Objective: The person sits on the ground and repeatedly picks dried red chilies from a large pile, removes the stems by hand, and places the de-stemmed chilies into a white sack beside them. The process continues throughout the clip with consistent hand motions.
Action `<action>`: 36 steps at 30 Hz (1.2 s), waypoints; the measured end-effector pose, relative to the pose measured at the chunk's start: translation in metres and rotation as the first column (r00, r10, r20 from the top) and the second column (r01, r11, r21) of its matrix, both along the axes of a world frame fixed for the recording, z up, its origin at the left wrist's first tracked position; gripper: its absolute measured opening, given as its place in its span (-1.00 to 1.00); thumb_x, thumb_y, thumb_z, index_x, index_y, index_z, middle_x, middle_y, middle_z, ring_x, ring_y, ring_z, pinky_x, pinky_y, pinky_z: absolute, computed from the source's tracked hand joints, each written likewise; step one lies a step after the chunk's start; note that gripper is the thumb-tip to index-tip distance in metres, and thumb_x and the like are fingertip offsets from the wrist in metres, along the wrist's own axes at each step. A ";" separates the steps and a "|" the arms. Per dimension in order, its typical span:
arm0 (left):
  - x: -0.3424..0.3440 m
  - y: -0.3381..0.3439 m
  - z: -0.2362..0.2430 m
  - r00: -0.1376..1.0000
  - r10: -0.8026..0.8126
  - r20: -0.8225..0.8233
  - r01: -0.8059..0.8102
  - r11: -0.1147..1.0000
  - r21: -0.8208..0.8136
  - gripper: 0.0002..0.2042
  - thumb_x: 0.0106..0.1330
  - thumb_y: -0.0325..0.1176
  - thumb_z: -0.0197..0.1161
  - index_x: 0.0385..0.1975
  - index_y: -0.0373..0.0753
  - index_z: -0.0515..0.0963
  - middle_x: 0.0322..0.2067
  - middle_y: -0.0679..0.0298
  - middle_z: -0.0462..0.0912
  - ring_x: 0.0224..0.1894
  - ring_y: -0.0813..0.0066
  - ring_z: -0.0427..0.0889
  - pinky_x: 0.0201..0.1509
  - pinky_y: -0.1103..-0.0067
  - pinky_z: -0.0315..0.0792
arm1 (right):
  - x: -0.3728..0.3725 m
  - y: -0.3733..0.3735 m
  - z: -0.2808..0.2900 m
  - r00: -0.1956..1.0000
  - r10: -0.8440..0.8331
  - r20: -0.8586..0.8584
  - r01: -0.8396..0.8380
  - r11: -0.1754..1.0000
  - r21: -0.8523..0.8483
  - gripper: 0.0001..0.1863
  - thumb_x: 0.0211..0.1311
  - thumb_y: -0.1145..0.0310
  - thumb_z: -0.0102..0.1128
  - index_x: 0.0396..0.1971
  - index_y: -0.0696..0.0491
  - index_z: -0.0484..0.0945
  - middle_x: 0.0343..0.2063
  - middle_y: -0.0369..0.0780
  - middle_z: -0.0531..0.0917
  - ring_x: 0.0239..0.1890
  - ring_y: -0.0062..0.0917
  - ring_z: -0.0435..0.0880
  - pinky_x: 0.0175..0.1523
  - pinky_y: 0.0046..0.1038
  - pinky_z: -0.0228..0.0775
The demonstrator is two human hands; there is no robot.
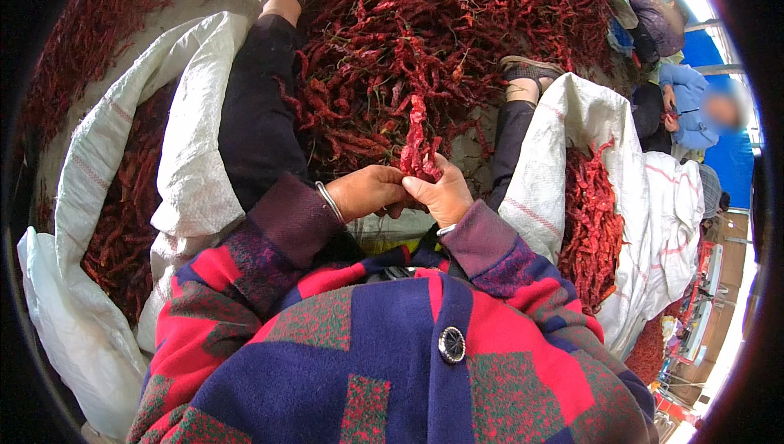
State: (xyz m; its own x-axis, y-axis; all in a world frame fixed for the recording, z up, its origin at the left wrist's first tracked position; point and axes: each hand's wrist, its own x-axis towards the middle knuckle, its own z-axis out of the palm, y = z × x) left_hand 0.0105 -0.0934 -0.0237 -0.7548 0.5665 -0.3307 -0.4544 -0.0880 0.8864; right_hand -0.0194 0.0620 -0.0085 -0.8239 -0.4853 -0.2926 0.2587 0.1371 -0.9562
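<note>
My right hand [445,193] is closed around a small bunch of wrinkled dried red chili peppers [417,146], which point away from me. Curled fingers of my left hand [369,191] meet the right thumb at the near end of the bunch; whatever they pinch there is hidden. Just beyond both hands, a large heap of dried chili peppers [457,15] spreads over the floor between my outstretched legs.
An open white woven sack [200,138] with chilies inside stands at my left. Another white sack [535,154], holding brighter red chilies [590,232], is at my right. Farther right sits a person in a blue jacket [690,105]. More chilies [77,31] lie at far left.
</note>
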 end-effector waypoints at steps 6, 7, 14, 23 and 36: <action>0.003 -0.003 0.008 0.998 0.035 0.058 -0.043 0.990 0.134 -0.89 0.04 -0.50 -0.10 -0.49 -0.27 0.39 -0.68 0.41 0.36 -0.63 0.68 0.31 -0.55 0.73 0.23 | 0.005 -0.003 0.014 0.999 -0.034 0.003 0.034 0.996 -0.083 -0.80 -0.10 0.50 0.10 -0.38 0.12 0.39 -0.48 -0.33 0.49 -0.43 -0.69 0.43 -0.29 -0.62 0.28; 0.003 -0.002 0.014 0.997 0.070 0.019 -0.071 0.993 0.096 -0.88 0.02 -0.53 -0.11 -0.49 -0.27 0.39 -0.67 0.41 0.36 -0.63 0.68 0.31 -0.54 0.73 0.23 | 0.005 -0.004 0.016 0.997 -0.060 0.051 0.065 0.991 -0.116 -0.82 -0.10 0.50 0.09 -0.40 0.11 0.40 -0.51 -0.34 0.49 -0.45 -0.67 0.44 -0.31 -0.61 0.29; 0.004 0.010 0.002 0.906 0.179 -0.382 -0.188 0.982 0.015 -0.84 -0.09 -0.61 -0.15 -0.55 -0.35 0.40 -0.61 0.31 0.44 -0.49 0.55 0.41 -0.37 0.64 0.33 | -0.001 -0.013 0.008 0.767 -0.201 0.610 0.413 0.881 -0.229 -0.94 -0.10 0.46 0.04 -0.55 0.04 0.37 -0.66 -0.32 0.43 -0.63 -0.57 0.39 -0.51 -0.55 0.26; -0.047 -0.033 -0.012 0.618 -0.178 -0.765 -0.580 0.554 -0.597 -0.82 -0.03 -0.39 -0.07 -0.53 -0.28 0.48 -0.48 0.07 0.47 -0.36 0.19 0.43 -0.30 0.37 0.33 | -0.028 0.022 0.008 0.768 -0.207 0.606 0.443 0.856 -0.268 -0.88 -0.10 0.39 0.05 -0.53 0.07 0.36 -0.53 -0.26 0.45 -0.62 -0.61 0.34 -0.52 -0.56 0.19; -0.056 -0.020 -0.020 0.669 -0.643 -0.373 -0.344 0.177 -0.922 -0.86 -0.04 -0.46 -0.02 -0.50 -0.25 0.48 -0.43 0.11 0.43 -0.35 0.16 0.40 -0.29 0.35 0.35 | -0.023 0.031 0.002 0.733 -0.143 0.665 0.441 0.844 -0.304 -0.87 -0.07 0.43 0.01 -0.45 0.09 0.37 -0.55 -0.29 0.44 -0.59 -0.61 0.35 -0.48 -0.55 0.21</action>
